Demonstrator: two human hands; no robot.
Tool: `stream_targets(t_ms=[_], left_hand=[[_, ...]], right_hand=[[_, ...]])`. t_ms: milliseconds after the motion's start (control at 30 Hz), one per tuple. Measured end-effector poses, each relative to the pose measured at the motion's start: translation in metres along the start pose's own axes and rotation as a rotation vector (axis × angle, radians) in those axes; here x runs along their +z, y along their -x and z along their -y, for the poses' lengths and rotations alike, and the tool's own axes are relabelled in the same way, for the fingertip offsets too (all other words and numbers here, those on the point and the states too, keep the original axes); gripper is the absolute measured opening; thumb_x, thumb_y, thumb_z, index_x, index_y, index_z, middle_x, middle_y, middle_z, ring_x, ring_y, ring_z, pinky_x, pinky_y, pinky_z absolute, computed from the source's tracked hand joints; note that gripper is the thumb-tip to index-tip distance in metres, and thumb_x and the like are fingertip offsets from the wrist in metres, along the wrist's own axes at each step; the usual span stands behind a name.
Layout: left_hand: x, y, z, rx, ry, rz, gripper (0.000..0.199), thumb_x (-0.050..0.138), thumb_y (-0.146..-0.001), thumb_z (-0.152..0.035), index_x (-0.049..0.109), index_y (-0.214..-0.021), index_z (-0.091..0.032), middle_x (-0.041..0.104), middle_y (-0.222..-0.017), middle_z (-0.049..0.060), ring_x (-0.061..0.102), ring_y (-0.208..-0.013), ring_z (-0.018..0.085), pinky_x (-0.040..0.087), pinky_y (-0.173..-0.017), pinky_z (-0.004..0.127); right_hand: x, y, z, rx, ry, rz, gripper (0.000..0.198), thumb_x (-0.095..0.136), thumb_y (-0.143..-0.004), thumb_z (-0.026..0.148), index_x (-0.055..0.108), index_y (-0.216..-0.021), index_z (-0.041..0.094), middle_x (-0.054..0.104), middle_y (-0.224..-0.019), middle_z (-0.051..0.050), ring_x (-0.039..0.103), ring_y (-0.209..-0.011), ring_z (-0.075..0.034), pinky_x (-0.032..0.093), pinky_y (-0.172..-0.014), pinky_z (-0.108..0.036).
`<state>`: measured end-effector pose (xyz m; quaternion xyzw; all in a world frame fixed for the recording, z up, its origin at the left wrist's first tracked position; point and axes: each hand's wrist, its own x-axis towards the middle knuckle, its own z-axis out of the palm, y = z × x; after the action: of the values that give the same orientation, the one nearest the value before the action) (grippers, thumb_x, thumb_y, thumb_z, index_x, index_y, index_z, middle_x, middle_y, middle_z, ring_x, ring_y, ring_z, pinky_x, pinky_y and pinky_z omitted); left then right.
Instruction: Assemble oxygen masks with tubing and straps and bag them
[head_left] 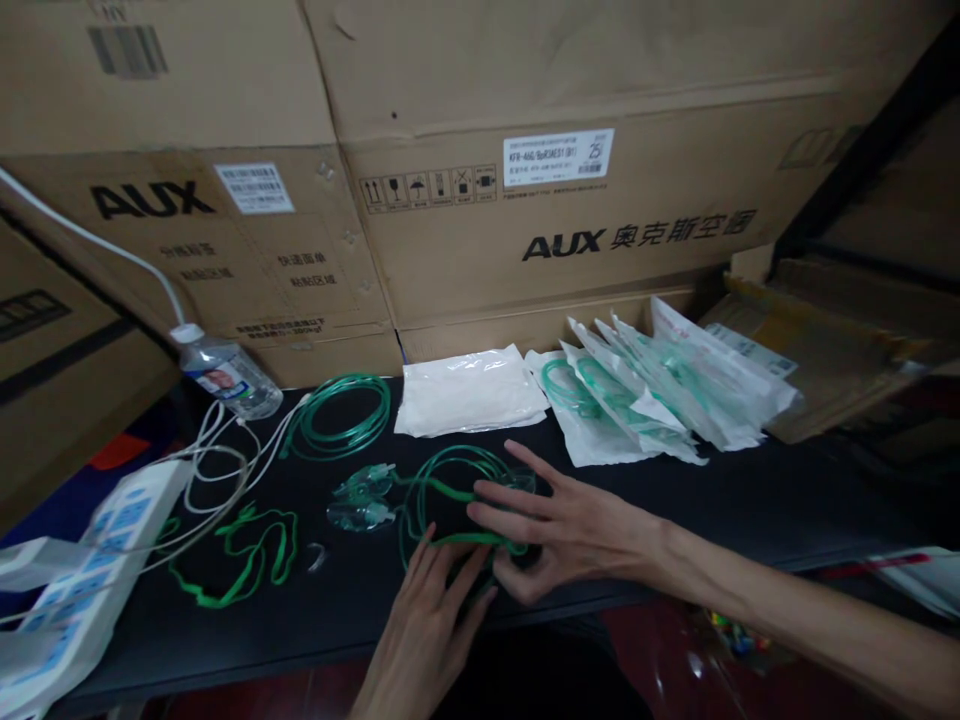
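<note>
My left hand point(431, 615) is at the front edge of the dark table, its bent fingers on a green elastic strap point(466, 539). The strap runs rightward beneath my right hand point(566, 525). That hand reaches in from the right with its fingers spread over the strap and a coil of green tubing point(457, 462). Part of a clear plastic piece point(523, 481) shows behind its fingers; the rest is hidden. Left of the coil lie transparent green oxygen masks point(364, 497). A second coil of green tubing point(341, 415) rests farther back.
A loose green strap point(259, 560) lies left, beside a white power strip point(94, 590) with cables. A plastic bottle point(229, 375) leans against large cartons point(465, 280). White packets point(472, 392) and several bagged tubing sets point(637, 395) line the back, near an opened carton point(840, 330).
</note>
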<state>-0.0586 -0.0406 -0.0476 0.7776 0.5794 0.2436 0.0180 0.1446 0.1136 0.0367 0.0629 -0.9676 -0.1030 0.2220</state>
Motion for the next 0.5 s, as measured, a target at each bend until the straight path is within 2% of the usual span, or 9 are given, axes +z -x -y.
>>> stream_targets(t_ms=[33,100,167,267,367,433,500], left_hand=[[0.001,0.001,-0.002,0.003,0.008,-0.012,0.041,0.061,-0.100,-0.024,0.057,-0.141,-0.027,0.071,-0.124,0.009,0.069,-0.121,0.029,0.054,-0.108,0.060],[0.003,0.003,-0.004,0.011,0.031,-0.037,0.038,0.064,-0.098,-0.027,0.061,-0.136,-0.025,0.071,-0.121,0.009,0.070,-0.121,0.029,0.054,-0.108,0.058],[0.005,0.003,-0.004,0.013,0.052,-0.054,0.035,0.066,-0.098,-0.032,0.064,-0.132,-0.024,0.072,-0.120,0.009,0.071,-0.121,0.028,0.057,-0.107,0.053],[0.004,0.002,-0.002,0.022,0.036,-0.084,0.037,0.063,-0.100,-0.035,0.062,-0.136,-0.024,0.074,-0.124,0.008,0.071,-0.121,0.027,0.060,-0.102,0.047],[-0.004,0.003,-0.001,0.083,0.031,-0.134,0.039,0.061,-0.101,-0.031,0.061,-0.139,-0.021,0.077,-0.127,0.008,0.072,-0.120,0.026,0.059,-0.103,0.044],[-0.012,0.009,-0.003,0.138,0.076,-0.176,0.034,0.063,-0.100,-0.026,0.064,-0.134,-0.020,0.079,-0.122,0.007,0.075,-0.115,0.023,0.060,-0.102,0.037],[-0.019,0.019,-0.004,0.067,0.130,-0.254,0.020,0.063,-0.099,-0.021,0.072,-0.116,-0.022,0.083,-0.109,0.005,0.079,-0.101,0.020,0.063,-0.093,0.029]], right_hand=[[0.011,0.006,-0.003,0.025,-0.101,0.049,0.031,0.065,-0.094,0.007,0.061,-0.111,0.032,0.061,-0.148,-0.002,0.039,-0.152,-0.024,0.019,-0.126,-0.067],[0.029,0.015,-0.007,0.064,-0.161,0.110,0.029,0.069,-0.090,0.003,0.062,-0.104,0.028,0.057,-0.154,-0.007,0.038,-0.153,-0.027,0.025,-0.124,-0.067],[0.037,0.020,-0.011,0.126,-0.205,0.141,0.030,0.070,-0.088,0.000,0.064,-0.103,0.025,0.051,-0.159,-0.014,0.031,-0.156,-0.032,0.024,-0.122,-0.070],[0.036,0.020,-0.017,0.229,-0.300,0.159,0.044,0.064,-0.083,-0.010,0.065,-0.113,0.022,0.041,-0.166,-0.016,0.019,-0.159,-0.032,0.019,-0.124,-0.069],[0.028,0.018,-0.019,0.319,-0.425,0.158,0.067,0.054,-0.069,-0.018,0.067,-0.121,0.022,0.034,-0.170,-0.012,0.017,-0.159,-0.027,0.021,-0.127,-0.059],[0.022,0.016,-0.020,0.395,-0.502,0.136,0.067,0.050,-0.066,-0.017,0.070,-0.118,0.020,0.030,-0.172,-0.010,0.019,-0.159,-0.027,0.026,-0.127,-0.053],[0.017,0.014,-0.019,0.477,-0.568,0.098,0.056,0.051,-0.068,-0.014,0.074,-0.106,0.020,0.030,-0.172,-0.008,0.023,-0.158,-0.028,0.033,-0.125,-0.050]])
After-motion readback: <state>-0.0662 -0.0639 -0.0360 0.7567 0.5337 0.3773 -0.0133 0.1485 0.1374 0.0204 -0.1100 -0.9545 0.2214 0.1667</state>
